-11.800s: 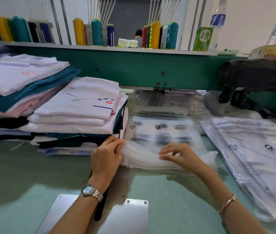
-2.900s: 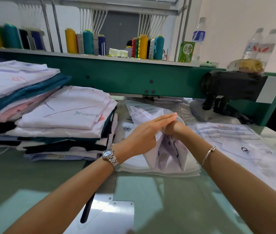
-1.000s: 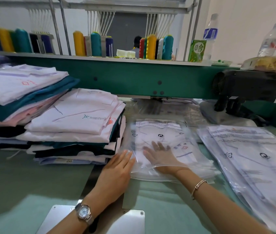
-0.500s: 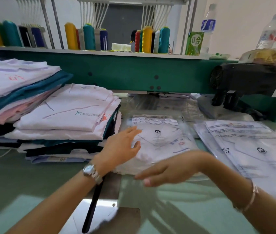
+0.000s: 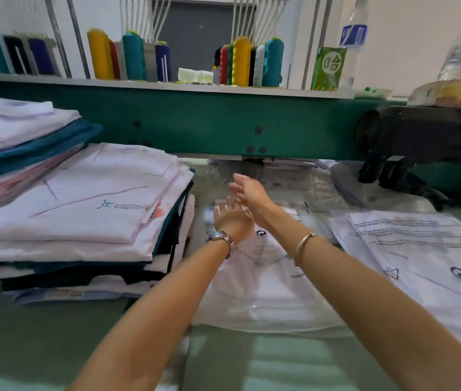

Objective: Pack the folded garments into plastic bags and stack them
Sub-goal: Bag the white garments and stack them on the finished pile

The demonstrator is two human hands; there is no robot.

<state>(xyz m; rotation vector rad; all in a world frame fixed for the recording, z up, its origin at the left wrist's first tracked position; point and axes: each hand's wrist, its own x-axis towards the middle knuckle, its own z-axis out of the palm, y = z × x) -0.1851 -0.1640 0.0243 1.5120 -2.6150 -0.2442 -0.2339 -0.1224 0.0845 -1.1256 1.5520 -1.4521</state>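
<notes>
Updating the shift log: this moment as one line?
left hand open over bagged garment | right hand open just beyond | folded garments left | packed bags right

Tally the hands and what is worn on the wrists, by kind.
Hands: 2 (left hand, right hand)
Wristwatch: 1
Bracelet: 1
Total: 4

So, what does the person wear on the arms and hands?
Left arm and right arm are bare, no sleeves in view. The left wrist carries a silver watch with a metal band; the right wrist a thin gold-coloured bangle. No gloves.
</notes>
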